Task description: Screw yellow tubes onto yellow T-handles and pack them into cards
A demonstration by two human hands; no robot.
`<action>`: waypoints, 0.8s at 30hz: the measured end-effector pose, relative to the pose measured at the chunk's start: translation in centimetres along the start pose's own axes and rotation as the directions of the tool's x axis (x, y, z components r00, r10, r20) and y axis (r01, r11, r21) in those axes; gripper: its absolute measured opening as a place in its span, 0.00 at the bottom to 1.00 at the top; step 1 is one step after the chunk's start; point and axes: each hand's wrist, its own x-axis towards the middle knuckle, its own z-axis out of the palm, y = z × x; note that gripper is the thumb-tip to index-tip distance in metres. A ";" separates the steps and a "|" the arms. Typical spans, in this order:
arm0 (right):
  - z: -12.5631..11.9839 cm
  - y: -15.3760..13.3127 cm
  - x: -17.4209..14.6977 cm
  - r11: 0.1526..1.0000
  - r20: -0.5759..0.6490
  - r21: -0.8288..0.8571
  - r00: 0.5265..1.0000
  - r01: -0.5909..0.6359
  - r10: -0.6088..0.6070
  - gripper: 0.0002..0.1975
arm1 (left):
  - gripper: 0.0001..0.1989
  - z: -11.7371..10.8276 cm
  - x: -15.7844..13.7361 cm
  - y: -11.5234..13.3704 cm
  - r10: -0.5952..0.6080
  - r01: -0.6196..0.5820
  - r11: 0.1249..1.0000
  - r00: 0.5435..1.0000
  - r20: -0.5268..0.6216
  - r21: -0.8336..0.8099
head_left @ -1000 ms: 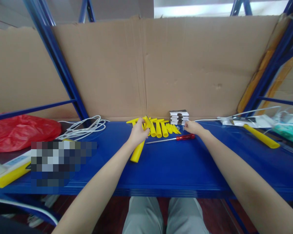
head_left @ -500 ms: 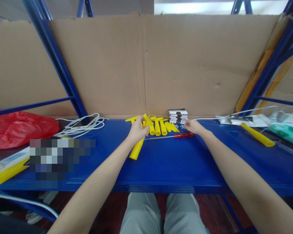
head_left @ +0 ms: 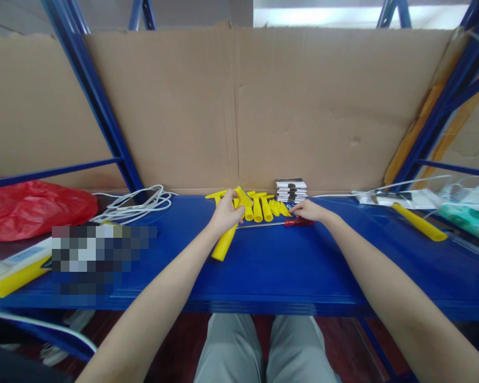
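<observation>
My left hand (head_left: 226,213) is wrapped around a yellow plastic scraper-like tool (head_left: 224,243), whose tubular handle points toward me and whose wide head sticks out past my fingers. My right hand (head_left: 312,210) reaches over the red handle of a screwdriver (head_left: 297,222), its fingertips pinched together beside a row of small flat yellow pieces (head_left: 280,208). Anything between those fingertips is too small to make out. Several yellow T-shaped handles (head_left: 257,213) lie side by side just right of my left hand. Tiny screw-like bits (head_left: 289,205) lie partly hidden by my right hand.
A stack of folded printed papers or packets (head_left: 290,190) stands against the cardboard wall (head_left: 303,106). Coiled white cable (head_left: 154,202) and a red plastic bag (head_left: 35,210) are at left. Another yellow handle (head_left: 420,222) and a green-and-white packet (head_left: 469,219) lie at right.
My right hand has shifted left and slightly toward me, from the tiny bits to the yellow pieces and screwdriver handle. My left hand keeps its hold on the yellow tool.
</observation>
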 end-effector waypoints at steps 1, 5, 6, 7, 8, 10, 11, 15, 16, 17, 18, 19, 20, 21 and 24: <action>0.0 0.0 0.0 1.000 0.000 -0.001 1.000 0.001 -0.001 0.18 | 0.12 0.0 -0.1 0.1 -0.003 0.003 1.000 1.000 0.004 -0.021; 0.0 0.2 -0.1 1.000 -0.015 0.020 1.000 0.006 -0.006 0.20 | 0.12 0.3 -0.4 0.9 -0.063 0.067 0.989 0.997 0.033 -0.131; -0.1 0.3 -0.1 0.999 -0.031 0.039 1.000 0.001 0.000 0.19 | 0.13 0.4 -0.4 1.2 -0.080 0.086 0.984 0.996 0.045 -0.158; -0.1 0.4 -0.1 0.998 -0.049 0.064 0.999 -0.009 0.012 0.19 | 0.13 0.6 -0.5 1.4 -0.092 0.102 0.978 0.994 0.062 -0.183; -0.1 0.5 -0.1 0.995 -0.070 0.094 0.997 -0.020 0.027 0.19 | 0.13 0.8 -0.5 1.7 -0.103 0.118 0.971 0.991 0.082 -0.208; -0.3 0.6 0.0 0.986 -0.107 0.164 0.993 -0.038 0.056 0.18 | 0.12 1.3 -0.4 2.3 -0.135 0.163 0.953 0.983 0.124 -0.254; -0.3 0.7 0.1 0.979 -0.125 0.197 0.990 -0.044 0.069 0.17 | 0.13 1.6 -0.3 2.5 -0.160 0.194 0.943 0.976 0.145 -0.271; -0.6 1.1 0.4 0.967 -0.233 0.248 0.965 -0.060 0.120 0.14 | 0.14 3.2 0.2 3.4 -0.243 0.310 0.904 0.939 0.242 -0.296; -0.7 1.2 0.5 0.967 -0.264 0.245 0.955 -0.071 0.137 0.14 | 0.15 3.6 0.3 3.6 -0.260 0.331 0.896 0.932 0.255 -0.297; -0.8 1.4 0.6 0.967 -0.296 0.241 0.943 -0.081 0.153 0.15 | 0.15 4.1 0.5 3.8 -0.277 0.350 0.887 0.925 0.260 -0.300; -0.8 1.7 0.7 0.967 -0.329 0.240 0.929 -0.089 0.167 0.16 | 0.15 4.6 0.7 4.0 -0.295 0.369 0.878 0.918 0.264 -0.304; -0.9 2.0 0.8 0.966 -0.363 0.241 0.914 -0.095 0.180 0.16 | 0.14 5.2 1.0 4.2 -0.313 0.389 0.869 0.911 0.269 -0.307; -0.9 2.3 0.8 0.965 -0.395 0.244 0.899 -0.096 0.189 0.17 | 0.13 5.7 1.2 4.4 -0.329 0.408 0.859 0.903 0.277 -0.310; -1.0 2.6 0.9 0.964 -0.423 0.247 0.885 -0.093 0.194 0.18 | 0.12 6.4 1.5 4.6 -0.340 0.428 0.848 0.892 0.298 -0.312; -1.0 3.4 0.9 0.963 -0.461 0.254 0.864 -0.091 0.204 0.18 | 0.12 8.5 2.4 5.0 -0.368 0.481 0.802 0.864 0.344 -0.352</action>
